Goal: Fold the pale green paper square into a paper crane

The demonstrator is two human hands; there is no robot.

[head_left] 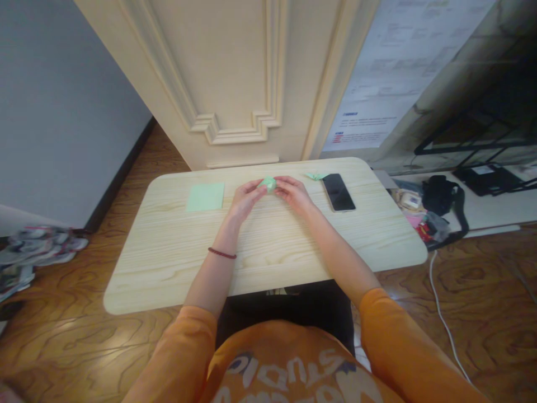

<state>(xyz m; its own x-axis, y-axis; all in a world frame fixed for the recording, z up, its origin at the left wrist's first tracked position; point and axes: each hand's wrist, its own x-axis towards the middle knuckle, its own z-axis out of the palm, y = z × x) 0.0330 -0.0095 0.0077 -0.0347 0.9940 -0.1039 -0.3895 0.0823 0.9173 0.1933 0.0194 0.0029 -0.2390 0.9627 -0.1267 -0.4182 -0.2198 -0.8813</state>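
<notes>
A small folded piece of light green paper [268,183] sits at the far middle of the pale wooden table [176,252]. My left hand [245,200] pinches its left side with closed fingertips. From the right, my right hand [294,193] grips the same paper, fingers curled on it. Both forearms stretch forward over the table; a dark red band circles my left wrist. A flat square sheet of green paper [205,196] lies to the left of my left hand. Right of my right hand lies another small green paper shape [316,176], beside a dark phone [338,192].
A cream panelled door [235,78] stands just behind the table. Bags and clutter [428,215] lie on the floor at the right, with a white cable [440,308] trailing across the wooden floor. Crumpled printed material [33,252] lies at the left.
</notes>
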